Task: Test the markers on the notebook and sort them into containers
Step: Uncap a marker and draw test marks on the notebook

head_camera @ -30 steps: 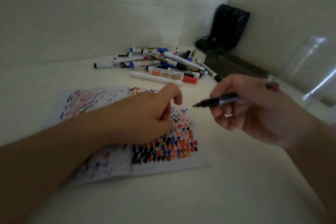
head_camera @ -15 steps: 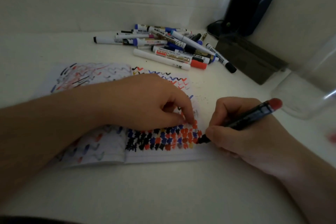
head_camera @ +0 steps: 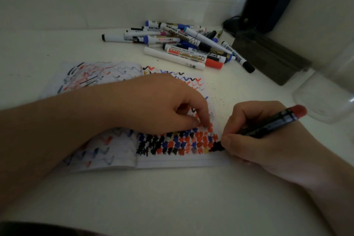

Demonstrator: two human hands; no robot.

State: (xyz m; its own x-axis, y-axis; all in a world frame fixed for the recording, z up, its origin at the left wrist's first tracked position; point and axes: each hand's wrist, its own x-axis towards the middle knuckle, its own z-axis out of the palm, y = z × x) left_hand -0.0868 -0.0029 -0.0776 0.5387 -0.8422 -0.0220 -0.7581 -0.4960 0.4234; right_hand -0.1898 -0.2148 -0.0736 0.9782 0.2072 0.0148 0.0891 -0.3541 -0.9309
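Observation:
An open notebook (head_camera: 172, 161) lies on the white table, its pages covered in black, blue, red and orange scribbles. My right hand (head_camera: 264, 143) grips a dark marker (head_camera: 268, 126) with a red end, and its tip touches the lower right of the right page. My left hand (head_camera: 162, 105) rests on that page with curled fingers, fingertips pressing the paper near the marks. A heap of several markers (head_camera: 183, 44) lies on the table beyond the notebook.
A dark rectangular container (head_camera: 268, 57) sits at the back right next to a black device (head_camera: 268, 2) against the wall. A clear plastic container (head_camera: 325, 99) stands at the right edge. The table (head_camera: 172, 197) in front of the notebook is bare white.
My right hand came down from mid-air and set the marker tip on the lower right page. My left hand slid down the page to press beside the marks.

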